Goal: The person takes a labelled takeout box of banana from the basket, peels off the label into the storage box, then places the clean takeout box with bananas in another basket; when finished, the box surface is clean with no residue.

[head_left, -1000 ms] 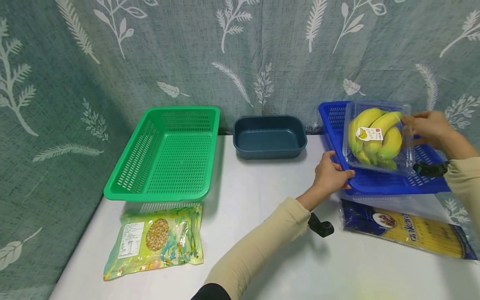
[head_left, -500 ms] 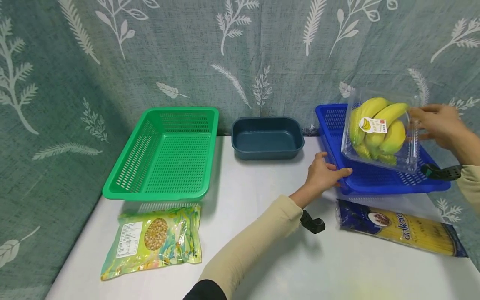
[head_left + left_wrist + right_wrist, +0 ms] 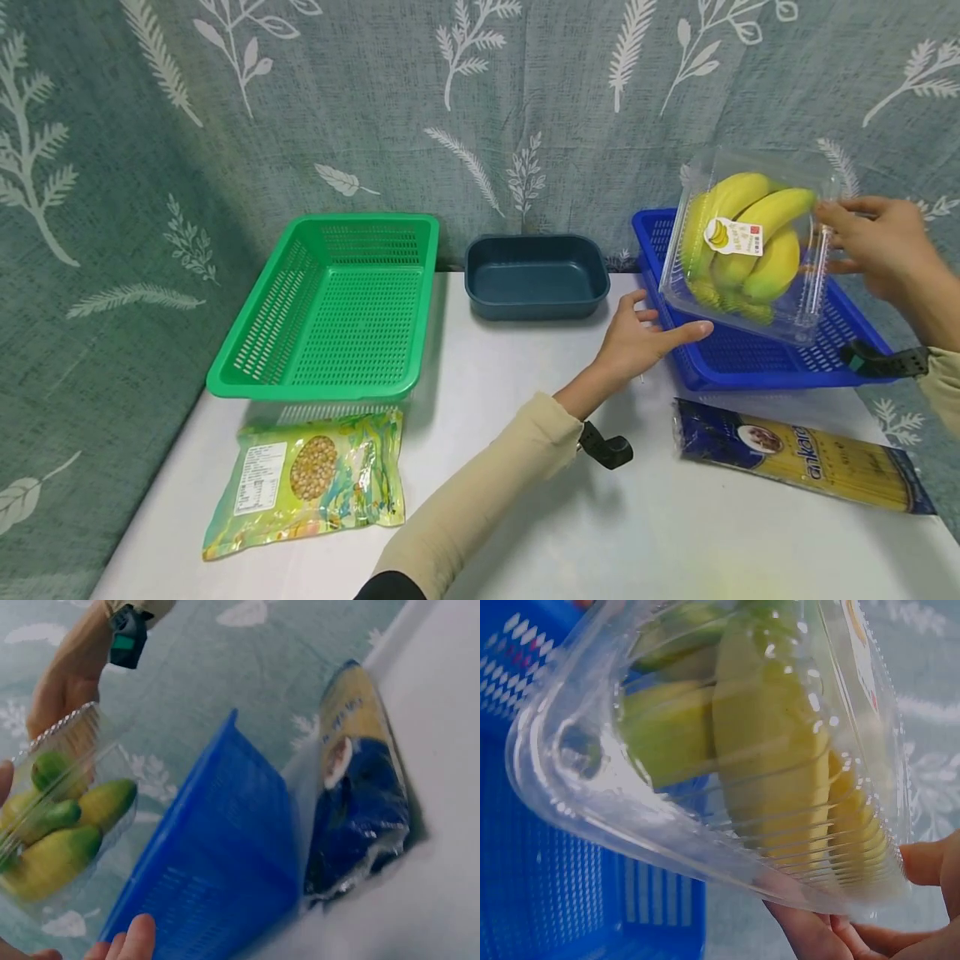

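Note:
A clear plastic box of bananas [image 3: 757, 242] hangs tilted above the blue basket [image 3: 705, 367]. My right hand [image 3: 888, 242] grips the box by its right side; in the right wrist view the thumb [image 3: 926, 862] lies on one face and the fingers on another. My left hand [image 3: 633, 337] is spread beside the basket's left wall, below the box's lower left corner. The left wrist view has its fingertips [image 3: 139, 937] in front of the blue basket wall; whether they touch it I cannot tell.
A green basket [image 3: 427, 333] stands at the left, with a bag of dried beans or grains [image 3: 315, 483] in front. Between the baskets sits a dark blue tub [image 3: 536, 308]. A spaghetti packet [image 3: 806, 458] lies before the blue basket. A patterned cloth [image 3: 360, 100] hangs behind.
My right hand has lifted the box of bananas upward and then a little left. My left hand has come off the blue basket's rim and shifted slightly left, its fingers spreading.

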The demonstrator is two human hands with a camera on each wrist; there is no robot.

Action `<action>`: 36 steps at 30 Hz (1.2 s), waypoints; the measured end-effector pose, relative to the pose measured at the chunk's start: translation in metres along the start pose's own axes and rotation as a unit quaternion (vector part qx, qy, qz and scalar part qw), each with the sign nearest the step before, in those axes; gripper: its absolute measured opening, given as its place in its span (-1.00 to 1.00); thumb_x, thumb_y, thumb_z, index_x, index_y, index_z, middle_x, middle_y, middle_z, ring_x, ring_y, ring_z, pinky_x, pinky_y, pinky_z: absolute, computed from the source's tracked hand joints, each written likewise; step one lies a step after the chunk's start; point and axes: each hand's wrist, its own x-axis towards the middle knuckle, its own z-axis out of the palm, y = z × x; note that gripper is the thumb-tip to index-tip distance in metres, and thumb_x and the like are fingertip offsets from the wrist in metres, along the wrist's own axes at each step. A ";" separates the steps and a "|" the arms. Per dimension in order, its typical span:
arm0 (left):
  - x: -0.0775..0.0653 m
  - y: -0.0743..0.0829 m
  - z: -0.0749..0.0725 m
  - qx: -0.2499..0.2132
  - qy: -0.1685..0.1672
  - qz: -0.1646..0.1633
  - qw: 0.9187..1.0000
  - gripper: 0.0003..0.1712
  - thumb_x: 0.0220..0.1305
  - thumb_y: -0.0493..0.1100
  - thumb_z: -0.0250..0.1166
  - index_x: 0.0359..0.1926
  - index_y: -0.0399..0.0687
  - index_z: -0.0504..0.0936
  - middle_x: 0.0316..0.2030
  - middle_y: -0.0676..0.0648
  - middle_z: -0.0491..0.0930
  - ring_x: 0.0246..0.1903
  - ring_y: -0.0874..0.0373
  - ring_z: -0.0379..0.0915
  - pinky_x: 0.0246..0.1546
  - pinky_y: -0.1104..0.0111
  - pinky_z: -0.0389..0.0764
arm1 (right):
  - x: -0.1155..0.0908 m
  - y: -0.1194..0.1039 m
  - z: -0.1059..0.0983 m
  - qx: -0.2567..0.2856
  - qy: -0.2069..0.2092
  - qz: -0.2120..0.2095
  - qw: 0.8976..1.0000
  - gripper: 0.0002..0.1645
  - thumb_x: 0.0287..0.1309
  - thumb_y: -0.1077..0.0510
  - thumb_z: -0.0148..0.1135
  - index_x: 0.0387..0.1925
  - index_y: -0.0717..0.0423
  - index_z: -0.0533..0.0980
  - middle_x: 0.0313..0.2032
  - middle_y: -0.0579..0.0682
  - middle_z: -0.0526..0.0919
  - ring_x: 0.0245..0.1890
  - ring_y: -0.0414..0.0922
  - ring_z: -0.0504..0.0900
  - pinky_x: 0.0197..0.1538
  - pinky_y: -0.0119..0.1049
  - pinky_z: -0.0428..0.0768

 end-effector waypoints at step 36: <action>-0.024 0.005 -0.058 -0.316 -0.052 0.092 0.943 -0.22 0.16 -0.11 0.41 0.33 0.13 0.21 0.05 -0.11 0.54 -0.02 0.03 0.62 -0.16 0.07 0.69 | -0.074 -0.033 0.052 0.325 -0.074 -0.014 0.943 -0.27 0.25 0.02 0.36 0.29 0.08 0.18 0.03 0.01 0.33 -0.22 -0.21 0.60 -0.34 -0.24 0.72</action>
